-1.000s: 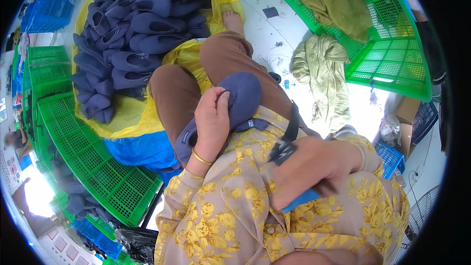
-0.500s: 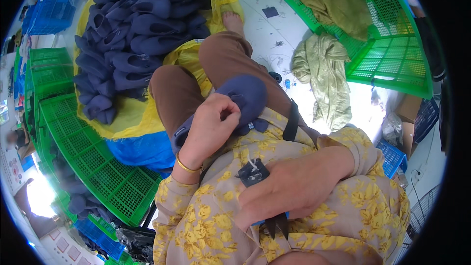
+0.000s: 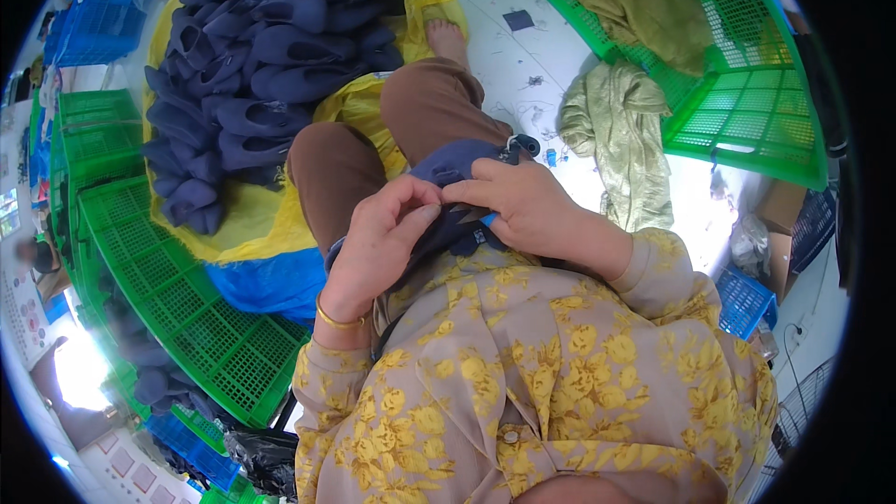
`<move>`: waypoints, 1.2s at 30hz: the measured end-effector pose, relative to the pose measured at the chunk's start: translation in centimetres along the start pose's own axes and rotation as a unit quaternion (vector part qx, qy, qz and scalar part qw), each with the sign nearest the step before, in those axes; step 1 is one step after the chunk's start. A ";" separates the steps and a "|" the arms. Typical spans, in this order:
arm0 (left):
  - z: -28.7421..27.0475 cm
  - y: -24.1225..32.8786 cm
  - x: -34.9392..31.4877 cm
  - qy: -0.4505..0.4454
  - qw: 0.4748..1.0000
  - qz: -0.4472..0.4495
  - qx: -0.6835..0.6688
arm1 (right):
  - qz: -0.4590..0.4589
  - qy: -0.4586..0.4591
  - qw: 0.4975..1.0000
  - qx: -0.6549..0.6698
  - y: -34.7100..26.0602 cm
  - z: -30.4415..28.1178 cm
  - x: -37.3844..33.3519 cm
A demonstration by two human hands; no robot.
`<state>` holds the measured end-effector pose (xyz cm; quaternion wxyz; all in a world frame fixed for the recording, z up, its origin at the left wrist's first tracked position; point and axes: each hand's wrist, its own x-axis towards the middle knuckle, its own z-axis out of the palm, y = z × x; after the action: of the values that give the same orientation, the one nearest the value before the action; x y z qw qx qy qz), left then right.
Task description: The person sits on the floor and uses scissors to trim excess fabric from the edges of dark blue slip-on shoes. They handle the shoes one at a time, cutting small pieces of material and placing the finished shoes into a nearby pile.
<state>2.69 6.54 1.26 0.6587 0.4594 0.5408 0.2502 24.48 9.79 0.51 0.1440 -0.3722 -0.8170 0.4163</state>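
Observation:
A dark blue fabric shoe (image 3: 439, 168) lies across my lap, partly covered by both hands. My left hand (image 3: 385, 229) is closed in a pinch over it, thumb against fingertips; whatever is between them is too small to make out. Right beside those fingertips, my right hand (image 3: 532, 205) is closed around small snips (image 3: 487, 219) with a blue part and a dark pointed blade, mostly hidden by the fingers. A small dark piece with a whitish bit (image 3: 511, 147) shows at the far side of my right hand.
Many similar shoes (image 3: 289, 47) are heaped on a yellow sack (image 3: 247, 229) at the far left. A green crate (image 3: 210, 317) stands at my left. Another green crate (image 3: 747, 126) at the far right bears olive cloth (image 3: 644, 5); a paler cloth (image 3: 621, 149) hangs beside it.
My right hand has moved from in front of my belly up and away to the shoe, bringing the snips along. The left hand has shifted slightly, still pinching; the shoe's toe is now lower and more covered.

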 end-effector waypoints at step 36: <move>2.6 -2.7 2.0 0.157 0.985 -0.048 -0.049 | 0.209 0.172 0.652 0.708 6.6 0.7 -3.2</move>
<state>5.31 6.11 -2.09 0.5983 0.3551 0.6462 0.3137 29.54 9.51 -4.88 0.4112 -0.3832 -0.1356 0.8159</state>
